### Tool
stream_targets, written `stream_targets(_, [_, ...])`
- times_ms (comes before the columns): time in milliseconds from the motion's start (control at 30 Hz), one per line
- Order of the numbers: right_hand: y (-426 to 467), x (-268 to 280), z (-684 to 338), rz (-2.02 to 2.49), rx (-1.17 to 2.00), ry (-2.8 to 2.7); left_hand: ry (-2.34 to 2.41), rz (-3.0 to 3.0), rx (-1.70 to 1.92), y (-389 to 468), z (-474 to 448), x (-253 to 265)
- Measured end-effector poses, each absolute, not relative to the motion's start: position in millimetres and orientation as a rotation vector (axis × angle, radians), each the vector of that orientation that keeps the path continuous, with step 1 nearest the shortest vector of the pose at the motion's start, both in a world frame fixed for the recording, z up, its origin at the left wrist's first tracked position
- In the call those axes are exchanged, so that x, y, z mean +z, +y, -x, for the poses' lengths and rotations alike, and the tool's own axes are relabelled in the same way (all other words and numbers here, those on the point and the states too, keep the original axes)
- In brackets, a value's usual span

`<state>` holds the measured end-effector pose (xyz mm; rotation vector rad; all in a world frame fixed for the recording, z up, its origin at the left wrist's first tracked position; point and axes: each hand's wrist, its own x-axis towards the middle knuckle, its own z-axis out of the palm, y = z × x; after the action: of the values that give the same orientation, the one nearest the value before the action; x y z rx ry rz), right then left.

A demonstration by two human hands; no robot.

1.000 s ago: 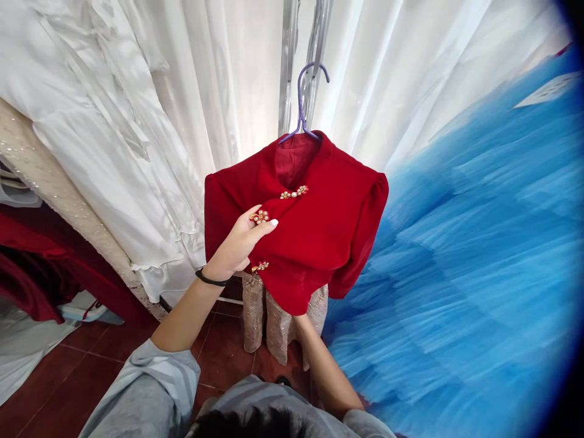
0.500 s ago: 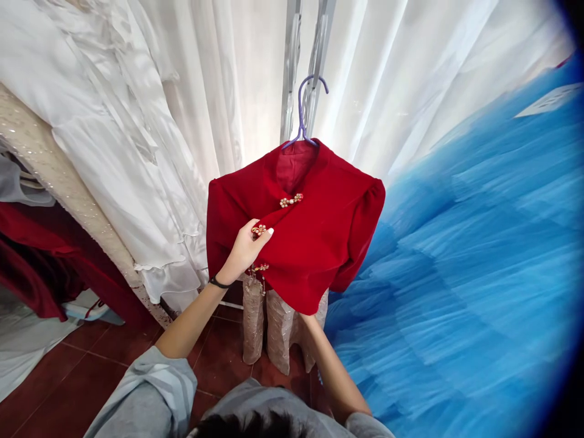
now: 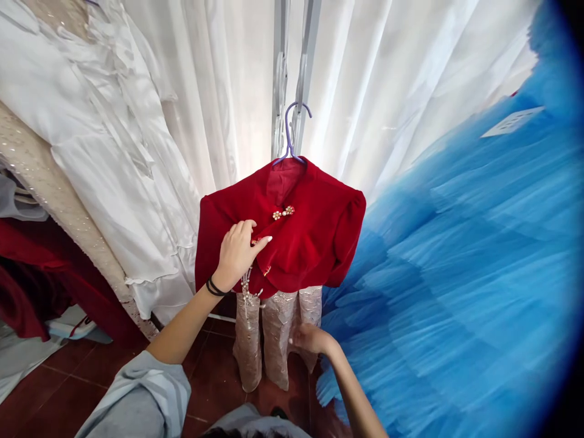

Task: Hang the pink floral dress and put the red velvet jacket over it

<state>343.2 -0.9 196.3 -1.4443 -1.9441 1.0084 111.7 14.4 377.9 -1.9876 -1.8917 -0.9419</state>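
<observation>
The right hand is below the red jacket, apart from it, and whether it grips anything cannot be told; the left hand pinches the jacket's front below the top clasp; a purple hanger holds the jacket before a white curtain.

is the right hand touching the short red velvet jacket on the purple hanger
Apart: the head view shows the right hand below the short red velvet jacket, with shiny pinkish-silver fabric visible between them.
</observation>
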Motion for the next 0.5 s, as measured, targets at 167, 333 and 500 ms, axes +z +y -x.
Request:
stream_targets(167, [15,276,-364,1.129,1.031,-2.317,-1.413,2.180,-0.796,45,-128,414])
stream_targets(333, [43,370,-348,0.884,0.543,-2.065,-1.479,2.222,-0.690,79,-128,412])
stream_targets(500, [85,429,-324,0.462,0.155,-2.126,-1.530,2.365,-0.841,78,-121,419])
